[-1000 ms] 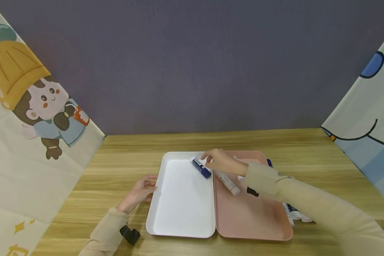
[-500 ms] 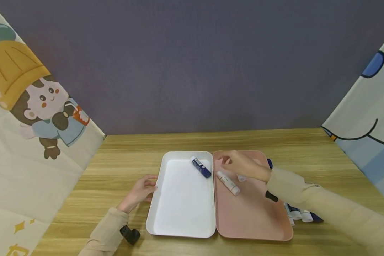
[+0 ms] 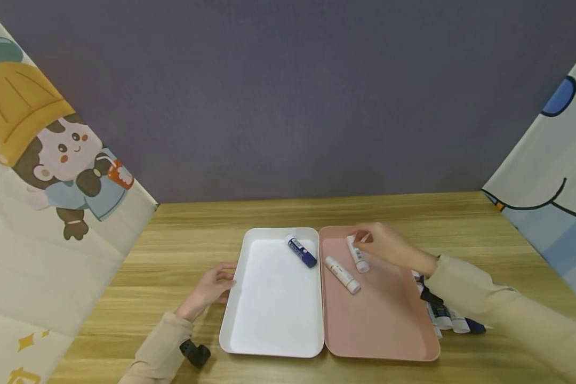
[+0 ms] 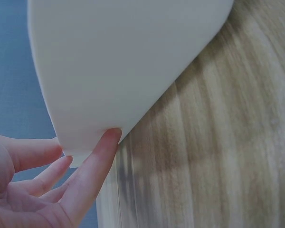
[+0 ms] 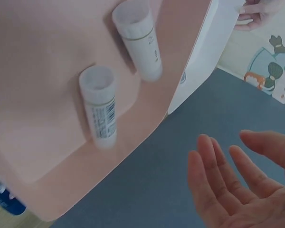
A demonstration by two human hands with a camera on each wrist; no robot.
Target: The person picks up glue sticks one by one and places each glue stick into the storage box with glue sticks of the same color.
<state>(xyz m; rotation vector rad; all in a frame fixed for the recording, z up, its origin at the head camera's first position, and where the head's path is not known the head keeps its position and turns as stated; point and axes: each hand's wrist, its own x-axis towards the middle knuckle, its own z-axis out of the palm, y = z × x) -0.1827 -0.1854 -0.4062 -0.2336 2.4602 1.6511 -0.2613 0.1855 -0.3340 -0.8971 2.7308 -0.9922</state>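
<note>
My right hand [image 3: 389, 246] hovers over the far part of the pink tray [image 3: 379, 330]. Its fingers are loosely bent with nothing between them, as the right wrist view shows. Just below lies a white glue stick [image 3: 357, 255] with a barcode label [image 5: 104, 118]. A second white glue stick [image 3: 342, 275] rests to its left in the same tray. A navy glue stick [image 3: 301, 251] with a white end lies in the white tray [image 3: 273, 341]. My left hand [image 3: 210, 288] touches that tray's left side, extended fingers [image 4: 97, 164] against its outer wall.
The two trays stand side by side on a wooden table [image 3: 173, 234]. More navy and white glue sticks [image 3: 444, 322] lie beyond the pink tray's right edge, partly hidden by my right sleeve. A dark wall [image 3: 312, 106] rises behind the table.
My right hand has moved right, from near the navy glue stick to above the right-hand white one. The glue sticks in the trays and my left hand have stayed put.
</note>
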